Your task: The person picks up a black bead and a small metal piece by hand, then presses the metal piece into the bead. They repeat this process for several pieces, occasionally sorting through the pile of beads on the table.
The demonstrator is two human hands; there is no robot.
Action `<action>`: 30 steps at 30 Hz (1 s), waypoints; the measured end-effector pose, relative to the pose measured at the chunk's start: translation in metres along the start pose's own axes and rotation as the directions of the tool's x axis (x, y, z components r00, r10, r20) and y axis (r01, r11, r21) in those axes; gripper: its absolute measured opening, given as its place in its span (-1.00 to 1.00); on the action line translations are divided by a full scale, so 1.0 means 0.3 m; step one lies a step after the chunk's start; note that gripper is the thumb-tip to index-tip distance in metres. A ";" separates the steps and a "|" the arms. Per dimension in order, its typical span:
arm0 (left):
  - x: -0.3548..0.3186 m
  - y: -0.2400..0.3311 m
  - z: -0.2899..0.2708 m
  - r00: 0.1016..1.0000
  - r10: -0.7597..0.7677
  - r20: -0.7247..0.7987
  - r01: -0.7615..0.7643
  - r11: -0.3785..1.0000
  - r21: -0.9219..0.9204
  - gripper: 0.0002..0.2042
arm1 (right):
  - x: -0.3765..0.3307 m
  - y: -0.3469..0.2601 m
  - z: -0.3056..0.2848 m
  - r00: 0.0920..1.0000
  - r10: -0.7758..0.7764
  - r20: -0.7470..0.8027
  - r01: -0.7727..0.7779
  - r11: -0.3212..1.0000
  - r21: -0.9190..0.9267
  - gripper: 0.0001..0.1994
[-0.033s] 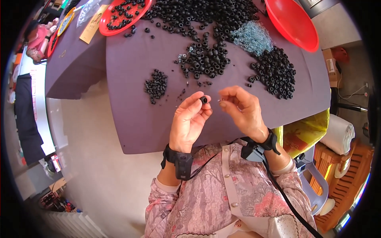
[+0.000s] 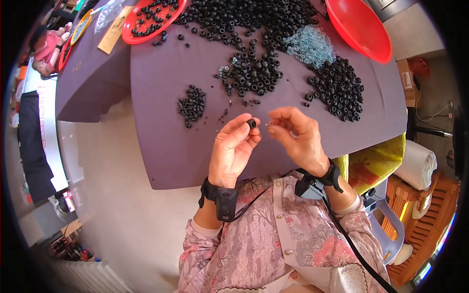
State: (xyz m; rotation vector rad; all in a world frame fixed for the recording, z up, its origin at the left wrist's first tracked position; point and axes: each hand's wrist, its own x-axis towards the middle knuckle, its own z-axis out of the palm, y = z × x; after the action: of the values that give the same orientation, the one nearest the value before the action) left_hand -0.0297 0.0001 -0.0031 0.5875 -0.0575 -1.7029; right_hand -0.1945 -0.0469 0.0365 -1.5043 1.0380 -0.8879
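My left hand (image 2: 230, 149) pinches a small round black hollow piece (image 2: 252, 123) between thumb and fingertips, its opening turned toward my right hand. My right hand (image 2: 298, 136) is closed in a pinch just beside it, with a tiny pale thing (image 2: 268, 125) at the fingertips, too small to make out. The two hands are apart, over the near part of the table. Beyond them lies a cluster of black hollow pieces (image 2: 256, 73). A heap of smaller black parts (image 2: 192, 105) is to the left, and a pile of shiny wiry metal bits (image 2: 310, 46) to the right.
A purple-grey cloth covers the table (image 2: 161, 146). More black pieces (image 2: 337, 90) lie at the right, with a large heap (image 2: 244, 17) at the back. Red basins (image 2: 361, 29) stand at the far corners. A yellow bag (image 2: 376, 166) hangs at the right edge. Another person (image 2: 46, 49) sits far left.
My right hand has shifted very slightly left, toward the black piece. My left hand stays almost in place, with the piece turned a little.
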 end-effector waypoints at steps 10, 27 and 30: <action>-0.015 -0.024 -0.006 1.000 0.029 -0.004 -0.028 0.992 0.123 -0.82 | 0.003 0.007 0.046 0.925 -0.370 0.081 0.376 0.872 -0.314 -0.82; -0.048 0.015 -0.060 1.000 -0.010 -0.016 0.012 0.996 0.091 -0.85 | 0.033 0.078 0.096 0.932 0.193 0.306 -0.257 0.948 0.186 -0.85; -0.046 0.029 -0.065 0.998 0.037 -0.042 -0.036 0.999 0.004 -0.84 | 0.052 0.031 0.081 0.963 0.121 0.239 -0.107 0.992 -0.071 -0.88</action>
State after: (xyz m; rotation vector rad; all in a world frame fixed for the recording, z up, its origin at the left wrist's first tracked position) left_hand -0.0125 0.0165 -0.0122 0.6212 -0.0412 -1.6547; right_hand -0.1682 -0.0539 0.0234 -1.5409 0.9646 -0.5801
